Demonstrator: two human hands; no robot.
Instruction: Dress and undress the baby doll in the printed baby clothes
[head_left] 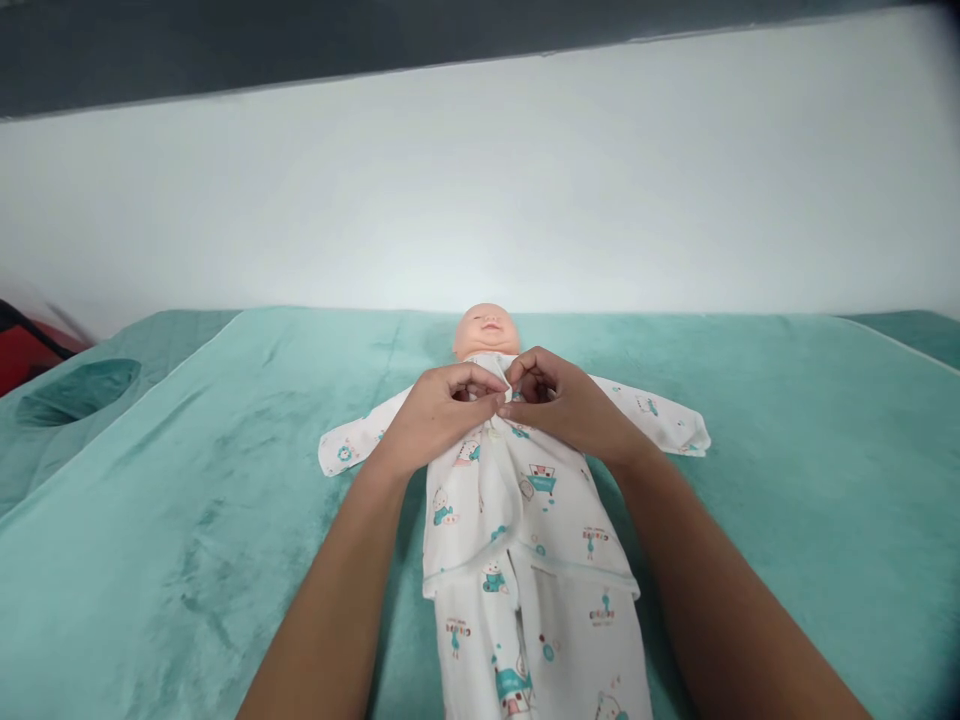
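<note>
Where the fingers (481, 376) of the left hand (442, 405) and right hand (562, 395) meet, I note one printed white top (540, 480), pinched by both at its front opening, sleeves spread out to either side. Just beyond the fingers: one doll (487, 330), face up, head above the collar. Nearer than them: one matching lower garment (570, 650); beneath everything, a green cover (225, 500); farther beyond, a white wall (487, 190).

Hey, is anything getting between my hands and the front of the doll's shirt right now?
Nothing visible is in the way. Your left hand and right hand pinch the front of the shirt directly, near the collar, just below the doll's head.
</note>
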